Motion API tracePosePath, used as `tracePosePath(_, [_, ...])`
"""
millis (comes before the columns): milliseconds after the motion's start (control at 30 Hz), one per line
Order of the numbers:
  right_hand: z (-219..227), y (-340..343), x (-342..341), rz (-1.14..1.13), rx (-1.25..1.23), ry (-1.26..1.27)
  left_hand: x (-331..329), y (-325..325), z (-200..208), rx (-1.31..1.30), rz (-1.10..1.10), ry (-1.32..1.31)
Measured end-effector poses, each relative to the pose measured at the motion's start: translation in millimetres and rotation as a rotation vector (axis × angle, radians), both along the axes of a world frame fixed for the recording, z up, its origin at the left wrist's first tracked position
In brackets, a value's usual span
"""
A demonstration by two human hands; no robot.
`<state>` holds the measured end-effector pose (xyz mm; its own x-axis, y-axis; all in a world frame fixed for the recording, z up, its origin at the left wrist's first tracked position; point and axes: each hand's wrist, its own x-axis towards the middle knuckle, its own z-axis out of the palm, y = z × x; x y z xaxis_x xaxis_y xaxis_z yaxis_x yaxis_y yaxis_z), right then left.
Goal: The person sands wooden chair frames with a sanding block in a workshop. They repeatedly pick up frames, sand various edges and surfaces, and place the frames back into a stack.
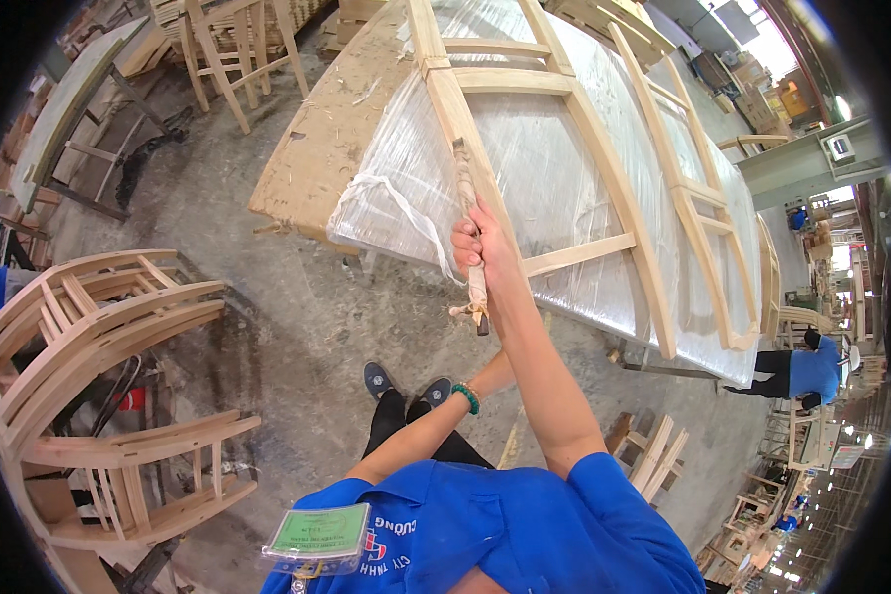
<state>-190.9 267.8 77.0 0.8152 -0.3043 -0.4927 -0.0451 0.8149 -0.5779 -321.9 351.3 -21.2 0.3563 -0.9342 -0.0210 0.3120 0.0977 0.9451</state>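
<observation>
Right grip (485, 243): closed tightly round a wrapped tool (464, 178), whose middle is covered by the fingers.
Wrapped tool: held lengthwise at the near edge of the counter (554, 188); its upper end is seen against the near frame (609, 183), but whether the wood is touched cannot be told. Most of its body is concealed by pale wrapping; a dark end is left exposed at the bottom.
Left grip: hidden behind the right forearm, so whether it is spread or pressed together cannot be told; the green bracelet (468, 398) is shown near the wrist.
Near frame: laid on the counter, its top cut off by the picture's upper border.
Far frame (679, 188): laid to the right, partly blurred by glare.
Counter: covered by shiny film, under which the surface is hard to make out; a loose white strip (406, 205) is draped at the near left corner.
Floor (297, 307): room for moving is given by the wide concrete stretch between the counter and the curved frames (119, 322) at left; on the right, the near side is narrowed by wooden slats (653, 457).
Far right: a co-worker (812, 373) is seen small beyond the counter's end; what is handled there cannot be made out.
</observation>
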Motion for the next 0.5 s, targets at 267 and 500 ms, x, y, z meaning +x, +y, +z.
tracePosePath(267, [13.1,44.1,44.7,-0.032,-0.045,0.07,-3.1,-6.0,-57.7,0.066,-0.056,0.202])
tracePosePath(500, [4.5,27.1,35.6,-0.049,0.006,0.053,-16.8,-10.5,-67.9,0.018,-0.046,0.189])
